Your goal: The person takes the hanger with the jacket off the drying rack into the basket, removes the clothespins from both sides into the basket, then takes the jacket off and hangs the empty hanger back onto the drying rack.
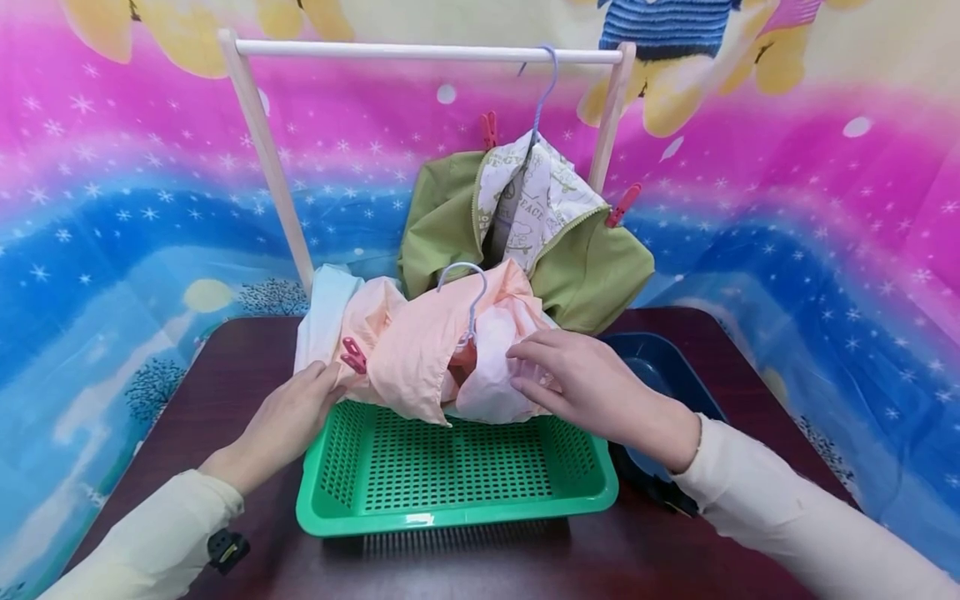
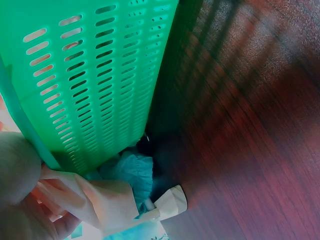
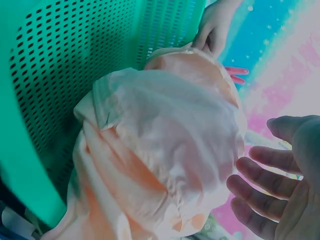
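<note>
A peach jacket with a pale lining lies over the back of the green basket. The lilac hook of a hanger sticks up from its neck. A red clothespin sits on its left part. My left hand grips the jacket's left edge beside that clothespin, thumb and fingers on the cloth. My right hand is at the jacket's right side, fingers spread and slightly bent; the right wrist view shows these fingers beside the cloth, holding nothing.
Behind, a green jacket hangs by a hanger from a wooden rack, with red clothespins at its shoulders. Light-blue cloth lies at the left. A dark blue tray stands on the brown table at the right.
</note>
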### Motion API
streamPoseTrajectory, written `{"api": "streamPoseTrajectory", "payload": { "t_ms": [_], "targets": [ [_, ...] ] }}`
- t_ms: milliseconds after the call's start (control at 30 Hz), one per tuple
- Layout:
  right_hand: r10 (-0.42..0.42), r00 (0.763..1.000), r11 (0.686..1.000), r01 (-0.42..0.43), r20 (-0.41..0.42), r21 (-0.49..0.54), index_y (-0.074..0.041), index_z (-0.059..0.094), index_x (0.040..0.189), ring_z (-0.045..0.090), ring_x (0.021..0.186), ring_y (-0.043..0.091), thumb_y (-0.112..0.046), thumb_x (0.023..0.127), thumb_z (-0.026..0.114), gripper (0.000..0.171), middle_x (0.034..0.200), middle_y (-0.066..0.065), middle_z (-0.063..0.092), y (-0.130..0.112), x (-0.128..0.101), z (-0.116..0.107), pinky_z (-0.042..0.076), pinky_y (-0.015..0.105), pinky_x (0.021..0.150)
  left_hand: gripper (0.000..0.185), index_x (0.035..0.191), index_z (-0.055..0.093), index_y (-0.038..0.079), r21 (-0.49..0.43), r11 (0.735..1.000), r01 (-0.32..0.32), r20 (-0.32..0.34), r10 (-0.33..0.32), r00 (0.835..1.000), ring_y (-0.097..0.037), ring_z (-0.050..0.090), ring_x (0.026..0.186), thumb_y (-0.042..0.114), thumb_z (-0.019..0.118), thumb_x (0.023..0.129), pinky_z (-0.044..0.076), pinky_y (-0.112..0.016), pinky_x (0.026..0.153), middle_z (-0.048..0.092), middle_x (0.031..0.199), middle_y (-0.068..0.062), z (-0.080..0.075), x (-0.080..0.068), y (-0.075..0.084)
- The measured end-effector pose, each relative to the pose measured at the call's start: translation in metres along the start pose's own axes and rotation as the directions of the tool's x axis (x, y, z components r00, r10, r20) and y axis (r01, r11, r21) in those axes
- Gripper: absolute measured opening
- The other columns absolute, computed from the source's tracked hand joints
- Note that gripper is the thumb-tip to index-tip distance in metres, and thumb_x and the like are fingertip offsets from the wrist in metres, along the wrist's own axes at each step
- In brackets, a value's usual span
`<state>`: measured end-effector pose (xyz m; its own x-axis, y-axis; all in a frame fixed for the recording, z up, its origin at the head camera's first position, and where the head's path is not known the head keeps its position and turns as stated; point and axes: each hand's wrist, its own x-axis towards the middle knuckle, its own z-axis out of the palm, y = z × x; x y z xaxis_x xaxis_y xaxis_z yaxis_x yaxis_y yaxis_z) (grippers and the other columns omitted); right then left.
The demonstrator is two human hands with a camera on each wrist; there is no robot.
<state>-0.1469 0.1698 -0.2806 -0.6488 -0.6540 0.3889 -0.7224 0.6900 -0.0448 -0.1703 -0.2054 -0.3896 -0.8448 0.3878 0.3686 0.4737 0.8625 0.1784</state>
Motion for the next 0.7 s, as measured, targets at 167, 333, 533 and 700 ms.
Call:
{"api": "streamPoseTrajectory", "payload": {
  "t_ms": [167, 333, 533, 700],
  "targets": [
    [-0.049, 0.999, 0.999, 0.049, -0.015, -0.015, -0.014, 0.074, 0.11, 0.067, 0.09, 0.011, -0.03, 0.092, 0.074, 0.025, 0.103, -0.003, 0.073, -0.008, 0.005, 0.003, 0.057, 0.033, 0.08, 0.015, 0.107, 0.061, 0.008, -0.002, 1.0, -0.01, -0.011, 0.01, 1.0, -0.017, 0.049, 0.071, 0.012, 0.069, 0.095, 0.044, -0.033, 0.062, 0.056, 0.086, -0.004, 0.001, 0.0, -0.001],
    [-0.078, 0.997, 0.997, 0.078, -0.027, -0.007, -0.014, 0.074, 0.11, 0.068, 0.099, 0.014, -0.03, 0.092, 0.074, 0.024, 0.105, -0.003, 0.073, -0.015, 0.012, 0.005, 0.056, 0.036, 0.087, 0.015, 0.107, 0.061, 0.008, -0.002, 1.0, -0.013, -0.015, 0.013, 1.0, -0.017, 0.048, 0.07, 0.012, 0.069, 0.095, 0.042, -0.032, 0.061, 0.055, 0.085, -0.004, 0.001, 0.0, -0.001],
    [-0.092, 0.996, 0.996, 0.092, 0.009, -0.001, -0.016, 0.073, 0.116, 0.069, 0.104, 0.015, -0.029, 0.092, 0.074, 0.027, 0.11, -0.002, 0.074, -0.024, 0.021, 0.004, 0.056, 0.036, 0.093, 0.014, 0.107, 0.061, 0.009, -0.008, 1.0, -0.006, -0.01, 0.006, 1.0, -0.017, 0.047, 0.069, 0.013, 0.068, 0.096, 0.041, -0.031, 0.06, 0.055, 0.084, -0.004, 0.0, 0.001, 0.0],
    [-0.134, 0.991, 0.991, 0.134, 0.006, 0.02, -0.017, 0.072, 0.115, 0.067, 0.102, 0.012, -0.024, 0.095, 0.068, 0.022, 0.108, -0.004, 0.072, -0.034, 0.031, 0.006, 0.054, 0.034, 0.093, 0.015, 0.108, 0.062, 0.008, -0.011, 1.0, 0.005, 0.001, -0.005, 1.0, -0.017, 0.049, 0.07, 0.013, 0.068, 0.096, 0.042, -0.032, 0.061, 0.056, 0.085, -0.004, 0.0, 0.001, 0.0]
  ]
}}
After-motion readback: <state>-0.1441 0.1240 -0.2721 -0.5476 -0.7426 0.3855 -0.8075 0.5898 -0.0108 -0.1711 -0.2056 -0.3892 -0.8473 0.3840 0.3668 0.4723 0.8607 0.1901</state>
